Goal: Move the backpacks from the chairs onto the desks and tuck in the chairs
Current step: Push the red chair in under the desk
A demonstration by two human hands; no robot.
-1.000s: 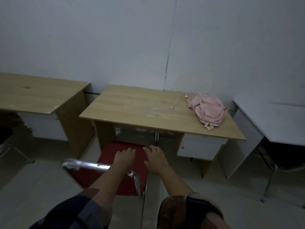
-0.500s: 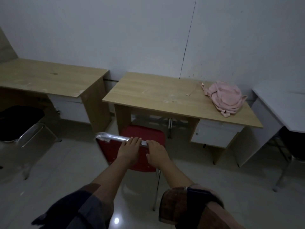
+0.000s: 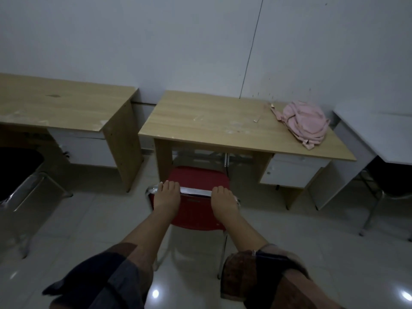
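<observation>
Push the red chair (image 3: 196, 210) straight forward under the middle counter (image 3: 223, 126), applying equal force through both hands so the chair does not turn toward either counter leg. Keep the chair centred between the left side panel (image 3: 163, 161) and the drawer unit (image 3: 292, 172); contact with either would probably stop the travel. The front of the seat sits at the counter edge, so the tuck-in is judged partly complete. The left hand (image 3: 167, 197) and the right hand (image 3: 224, 201) rest on the chrome top rail (image 3: 196, 192) of the backrest, well apart, one near each end. Each grip is closed over the rail, fingers curled across the top; the thumbs are hidden. Both forearms extend forward and downward, nearly straight. The pink backpack (image 3: 303, 123) lies on the counter, at the right rear corner.
</observation>
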